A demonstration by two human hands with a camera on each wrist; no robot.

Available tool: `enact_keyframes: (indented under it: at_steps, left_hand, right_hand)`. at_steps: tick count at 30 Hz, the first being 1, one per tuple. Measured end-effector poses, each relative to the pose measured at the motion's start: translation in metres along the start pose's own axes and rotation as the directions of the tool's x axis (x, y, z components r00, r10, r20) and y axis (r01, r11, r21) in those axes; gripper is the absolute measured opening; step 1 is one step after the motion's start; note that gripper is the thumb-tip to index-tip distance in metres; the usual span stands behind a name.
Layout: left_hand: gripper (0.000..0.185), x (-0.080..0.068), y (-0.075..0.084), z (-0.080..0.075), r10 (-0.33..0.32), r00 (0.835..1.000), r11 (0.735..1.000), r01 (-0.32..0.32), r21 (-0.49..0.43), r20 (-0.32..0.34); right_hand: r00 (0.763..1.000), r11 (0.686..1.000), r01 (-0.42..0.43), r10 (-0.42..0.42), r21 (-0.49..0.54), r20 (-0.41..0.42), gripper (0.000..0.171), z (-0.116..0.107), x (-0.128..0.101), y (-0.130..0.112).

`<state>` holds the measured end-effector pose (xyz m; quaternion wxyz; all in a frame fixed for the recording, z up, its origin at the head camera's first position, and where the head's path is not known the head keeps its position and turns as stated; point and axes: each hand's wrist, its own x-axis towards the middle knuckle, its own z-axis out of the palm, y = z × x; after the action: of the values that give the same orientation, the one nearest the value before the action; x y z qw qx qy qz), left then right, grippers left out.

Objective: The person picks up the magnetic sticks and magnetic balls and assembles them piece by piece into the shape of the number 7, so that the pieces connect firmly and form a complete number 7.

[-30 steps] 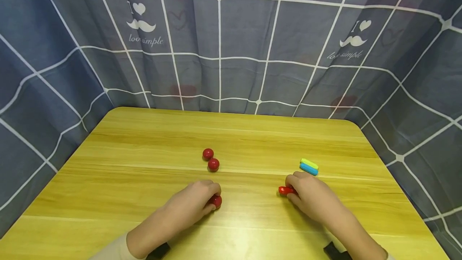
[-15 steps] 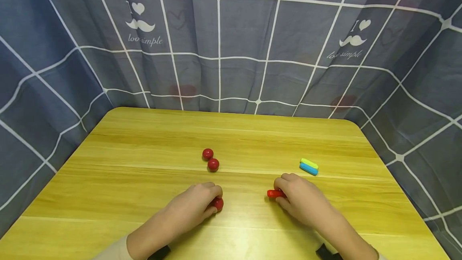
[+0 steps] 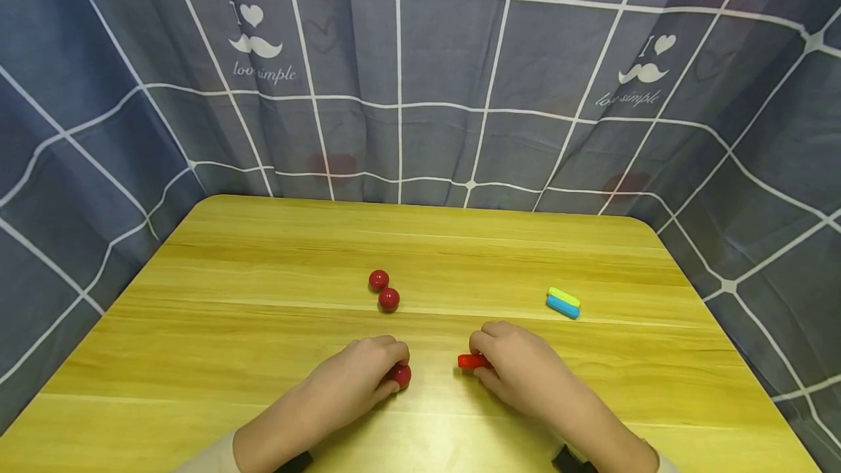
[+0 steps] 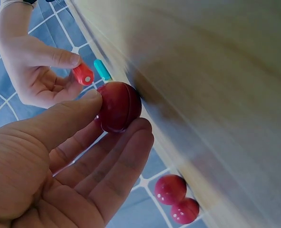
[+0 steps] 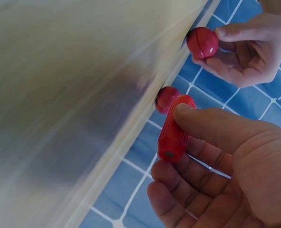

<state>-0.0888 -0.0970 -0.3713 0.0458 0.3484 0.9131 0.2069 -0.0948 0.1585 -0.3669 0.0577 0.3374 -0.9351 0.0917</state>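
My left hand [image 3: 358,374] pinches a glossy red ball [image 3: 400,377] at the near middle of the table. In the left wrist view the ball [image 4: 120,107] shows a seam line, held between thumb and fingers. My right hand [image 3: 519,363], to the right, grips a short red ribbed stick [image 3: 473,361] pointing left towards the ball. The right wrist view shows this stick [image 5: 174,130] under the thumb, with a small round mark on its end. A gap separates the stick from the held ball.
Two more red balls [image 3: 388,300] lie close together beyond my left hand. A blue stick [image 3: 563,306] and a yellow-green stick [image 3: 563,295] lie side by side at the right. A grey-blue checked curtain [image 3: 434,79] surrounds the far side of the wooden table [image 3: 296,239].
My right hand has moved left with the red stick, closer to the left hand. The left hand has shifted slightly right and nearer with its ball. The other things stay put.
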Motion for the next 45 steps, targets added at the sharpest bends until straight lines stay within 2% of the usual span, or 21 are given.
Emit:
enact_keyframes:
  at_steps: [20, 37, 45]
  left_hand:
    - [0.019, 0.001, 0.001, -0.001, -0.001, 1.0, 1.0, 0.001, 0.014, 0.004]
    - [0.018, -0.001, 0.0, -0.001, -0.003, 1.0, 1.0, 0.003, 0.012, -0.005]
    - [0.015, -0.001, -0.001, -0.001, -0.008, 1.0, 1.0, 0.007, -0.001, -0.01]
  right_hand:
    - [0.997, 0.996, 0.079, -0.079, 0.03, -0.006, 0.02, 0.01, 0.017, -0.024]
    - [0.994, 0.995, 0.092, -0.094, 0.042, 0.06, 0.018, 0.016, 0.028, -0.039]
    - [0.993, 0.995, 0.094, -0.097, 0.046, 0.066, 0.021, 0.018, 0.031, -0.043]
